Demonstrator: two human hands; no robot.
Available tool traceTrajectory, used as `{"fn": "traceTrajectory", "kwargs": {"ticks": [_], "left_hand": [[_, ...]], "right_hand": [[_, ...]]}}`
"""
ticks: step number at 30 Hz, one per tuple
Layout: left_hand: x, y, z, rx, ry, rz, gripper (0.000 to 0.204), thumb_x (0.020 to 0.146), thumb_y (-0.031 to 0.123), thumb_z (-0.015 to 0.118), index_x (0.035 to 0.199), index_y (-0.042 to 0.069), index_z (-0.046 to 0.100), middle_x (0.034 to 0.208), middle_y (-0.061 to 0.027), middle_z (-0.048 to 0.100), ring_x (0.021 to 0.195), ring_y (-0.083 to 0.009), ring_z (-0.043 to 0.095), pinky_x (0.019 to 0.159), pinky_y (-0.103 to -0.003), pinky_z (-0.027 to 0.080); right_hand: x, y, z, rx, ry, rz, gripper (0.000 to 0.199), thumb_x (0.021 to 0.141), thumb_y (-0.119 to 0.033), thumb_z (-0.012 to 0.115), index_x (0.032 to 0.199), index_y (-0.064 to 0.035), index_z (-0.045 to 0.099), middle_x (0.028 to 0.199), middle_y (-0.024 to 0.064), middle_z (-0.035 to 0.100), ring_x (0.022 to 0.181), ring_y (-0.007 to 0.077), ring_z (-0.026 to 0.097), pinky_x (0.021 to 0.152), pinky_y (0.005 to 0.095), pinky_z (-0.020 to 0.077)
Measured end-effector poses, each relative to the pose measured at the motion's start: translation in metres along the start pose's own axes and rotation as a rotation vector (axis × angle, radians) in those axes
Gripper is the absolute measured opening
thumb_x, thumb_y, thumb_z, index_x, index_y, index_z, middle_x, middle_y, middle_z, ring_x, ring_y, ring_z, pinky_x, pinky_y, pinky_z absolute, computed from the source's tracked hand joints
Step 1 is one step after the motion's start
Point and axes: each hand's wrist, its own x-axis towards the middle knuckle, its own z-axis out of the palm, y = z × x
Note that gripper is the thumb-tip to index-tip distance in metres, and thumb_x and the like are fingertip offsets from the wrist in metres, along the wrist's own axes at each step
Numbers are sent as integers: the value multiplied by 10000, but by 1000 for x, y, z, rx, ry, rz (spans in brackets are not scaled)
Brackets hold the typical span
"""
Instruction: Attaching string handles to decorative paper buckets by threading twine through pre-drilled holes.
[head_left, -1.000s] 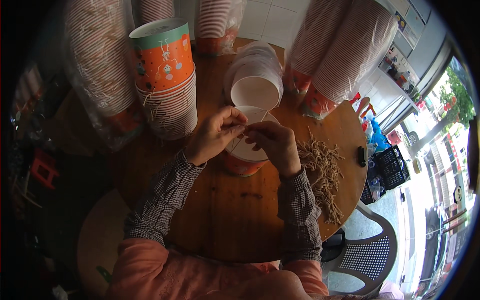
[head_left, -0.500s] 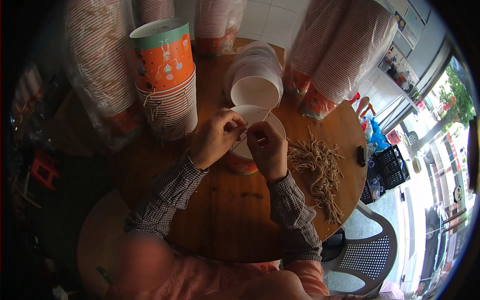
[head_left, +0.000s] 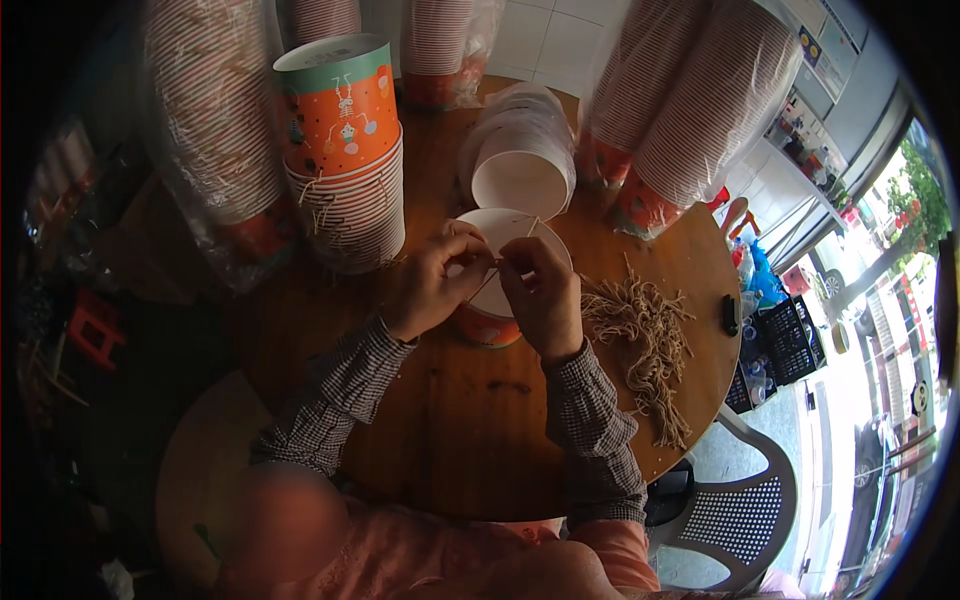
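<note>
Both hands meet above an orange paper bucket (head_left: pixel 488 330) with a white inside, standing on the wooden table. A thin tan string (head_left: pixel 481 286) runs between my fingertips and across the bucket's mouth, with a piece also showing by the far rim. My left hand (head_left: pixel 432 285) pinches the string between thumb and forefinger, the other fingers curled. Opposite it, my right hand (head_left: pixel 545 300) pinches the same string, its fingertips nearly touching the left ones. Whether the string is knotted there is too small to tell. A tangled pile of tan strings (head_left: pixel 645 340) lies beside my right hand.
To the left rises a stack of orange and green buckets (head_left: pixel 345 210) with strings on them. White buckets in clear plastic (head_left: pixel 520 180) lie on their side beyond the hands. Tall bagged stacks (head_left: pixel 690 110) stand behind. A small black object (head_left: pixel 731 314) sits near the right edge, above a grey chair (head_left: pixel 735 515).
Both hands stay over the bucket, and the fingertips have drawn slightly closer around the string. The whole view has shifted a little.
</note>
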Motion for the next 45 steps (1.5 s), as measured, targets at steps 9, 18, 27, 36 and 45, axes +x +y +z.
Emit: {"fn": "traceTrajectory", "kwargs": {"ticks": [9, 18, 27, 36, 45], "left_hand": [[13, -15, -16, -997, -247, -552, 153, 892, 67, 575, 986, -39, 631, 977, -106, 649, 952, -188, 609, 930, -318, 453], [10, -9, -10, -923, -184, -546, 194, 899, 84, 587, 1028, -55, 629, 965, -122, 665, 916, -191, 633, 903, -308, 479], [4, 10, -10, -420, -189, -410, 133, 881, 11, 593, 1002, -43, 612, 1001, -46, 620, 962, -117, 593, 881, -253, 478], [-13, 9, -2, 143, 60, 83, 75, 791, -16, 625, 859, 4, 599, 903, -73, 607, 865, -192, 601, 778, -298, 465], [-22, 11, 8, 366, 83, 295, 93, 760, 1, 637, 795, 43, 563, 875, -66, 602, 836, -256, 581, 772, -356, 448]], "right_hand": [[2, 15, -3, 387, -102, 95, 146, 851, 20, 621, 989, -5, 578, 893, 82, 664, 860, 142, 667, 725, 277, 546], [2, 0, -10, 125, -88, -40, 147, 856, -15, 637, 1001, -3, 653, 859, 97, 704, 827, 150, 689, 725, 278, 552], [2, 4, -11, 217, -48, 83, 63, 878, -49, 615, 918, -4, 631, 803, 78, 691, 767, 146, 689, 680, 265, 547], [2, 5, -12, 200, -84, 82, 91, 895, -24, 571, 953, 41, 597, 828, 77, 670, 802, 126, 660, 739, 266, 531], [1, 8, -3, 59, 59, 44, 70, 907, -43, 553, 910, 24, 570, 817, 99, 672, 712, 153, 679, 642, 260, 536]]}}
